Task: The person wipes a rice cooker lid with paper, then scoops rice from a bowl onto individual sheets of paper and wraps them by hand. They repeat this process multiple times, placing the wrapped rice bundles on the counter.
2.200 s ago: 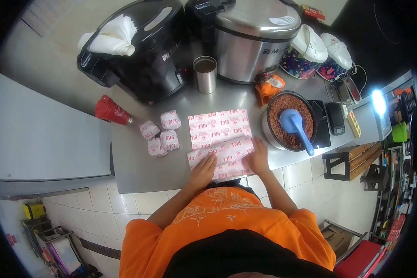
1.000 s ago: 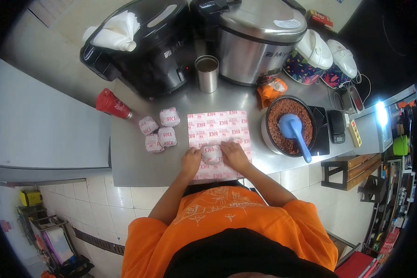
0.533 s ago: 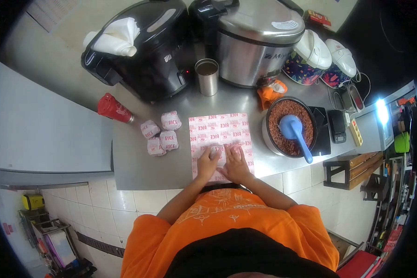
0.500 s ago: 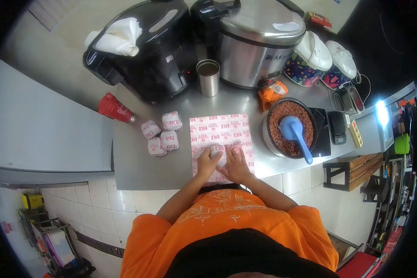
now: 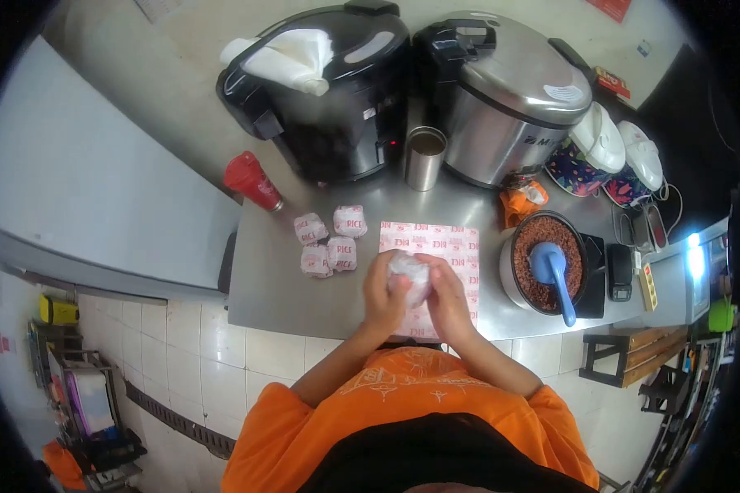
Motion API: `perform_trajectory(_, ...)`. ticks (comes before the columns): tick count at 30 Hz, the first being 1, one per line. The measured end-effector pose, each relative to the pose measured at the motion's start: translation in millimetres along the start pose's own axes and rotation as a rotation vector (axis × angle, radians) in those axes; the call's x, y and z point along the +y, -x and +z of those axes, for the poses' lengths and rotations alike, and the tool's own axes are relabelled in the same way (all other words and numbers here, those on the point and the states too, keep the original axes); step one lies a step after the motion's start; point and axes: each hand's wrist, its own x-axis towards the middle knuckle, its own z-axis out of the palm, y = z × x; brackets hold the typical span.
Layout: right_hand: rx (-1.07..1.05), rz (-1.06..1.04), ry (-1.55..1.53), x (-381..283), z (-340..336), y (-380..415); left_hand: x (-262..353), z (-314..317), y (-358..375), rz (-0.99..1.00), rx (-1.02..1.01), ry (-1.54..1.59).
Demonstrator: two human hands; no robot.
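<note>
Between my two hands is a paper-wrapped rice packet [image 5: 411, 275], raised over the counter. My left hand [image 5: 384, 292] is closed round its left side, and my right hand [image 5: 448, 300] cups the right side with the fingers curled over it. Under them lies a stack of white wrapping paper [image 5: 460, 238] printed in red with "RICE". Several finished rice packets [image 5: 345, 253] sit grouped to the left. On the right stands a pot of reddish-brown rice [image 5: 534, 230], with a blue scoop [image 5: 551, 267] resting in it.
A black rice cooker [image 5: 329, 123] and a steel one [image 5: 510, 107] stand at the back, with a metal cup [image 5: 425, 168] in front. A red tumbler [image 5: 255, 182] leans left. A black scale [image 5: 619, 275] and a yellow power strip [image 5: 649, 287] lie right.
Both hands have lifted the packet from the paper stack and now hold it between them. The camera view has shifted, so the counter things appear further right.
</note>
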Motion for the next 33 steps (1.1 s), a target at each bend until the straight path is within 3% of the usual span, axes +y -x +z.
perform_trajectory(2,-0.020,-0.008,0.078,-3.0,2.1,-6.5,3.5,-16.6,1.1,-0.158,-0.004,0.115)
perform_trajectory(4,-0.134,-0.090,0.689,-17.6,12.1,-6.3,-4.7,-31.6,-0.1,-0.174,0.110,0.026)
perform_trajectory(5,-0.098,-0.385,0.847,-12.2,9.5,-8.8,-23.5,-40.9,-1.7,-0.124,0.175,-0.056)
perform_trajectory(8,-0.045,-0.470,1.089,-39.0,-12.4,2.0,-75.3,-86.8,-17.0,-0.254,0.448,-0.204)
perform_trajectory(9,0.018,-0.459,1.092,-46.2,-24.8,8.1,-111.9,-110.4,-17.9,-0.201,0.523,-0.289)
perform_trajectory(10,0.067,-0.457,1.114,-52.0,-41.3,15.1,-134.6,-126.9,-21.8,-0.267,0.626,-0.215)
perform_trajectory(12,0.268,-0.471,1.297,-62.4,-79.6,32.1,-155.7,-154.3,-26.6,-0.465,0.696,-0.394)
perform_trajectory(14,0.460,-0.415,1.395,-76.5,-113.4,53.1,-172.7,-164.1,-25.8,-0.667,0.605,-0.755)
perform_trajectory(15,0.531,-0.323,1.439,-75.0,-140.0,61.5,-186.2,-168.4,-23.2,-0.660,0.588,-0.748)
perform_trajectory(17,0.701,-0.249,1.620,-72.8,-180.2,72.5,-219.9,-172.7,-19.5,-0.747,0.320,-1.227)
perform_trajectory(19,0.868,-0.298,1.837,-76.1,-197.2,79.8,-236.7,-175.7,-28.7,-0.699,0.344,-1.273)
perform_trajectory(21,0.811,-0.279,1.901,-72.5,-224.1,77.4,-236.8,-167.1,-31.3,-0.658,0.374,-1.317)
perform_trajectory(23,0.703,-0.213,2.040,-70.6,-250.6,70.7,-199.5,-142.5,-53.8,-0.488,0.547,-1.470)
perform_trajectory(25,0.638,-0.213,2.024,-88.1,-259.5,66.9,-189.6,-118.9,-70.0,-0.142,0.521,-1.359)
perform_trajectory(28,0.595,-0.260,2.018,-127.0,-263.9,61.9,-98.6,-9.9,-69.6,-0.195,0.063,-0.381)
perform_trajectory(29,0.594,-0.184,2.103,-142.5,-265.3,57.9,-119.7,25.8,-59.5,-0.110,-0.148,-0.322)
perform_trajectory(30,0.594,-0.109,2.186,-152.4,-269.9,53.5,-56.3,67.6,-50.9,-0.276,-0.333,-0.346)
perform_trajectory(31,0.583,-0.111,2.187,-156.9,-280.5,47.7,-36.2,102.9,-35.1,-0.257,-0.568,-0.314)
perform_trajectory(33,0.495,-0.073,2.347,-160.6,-301.2,38.7,-41.0,161.8,-0.4,-0.075,-0.760,-0.374)
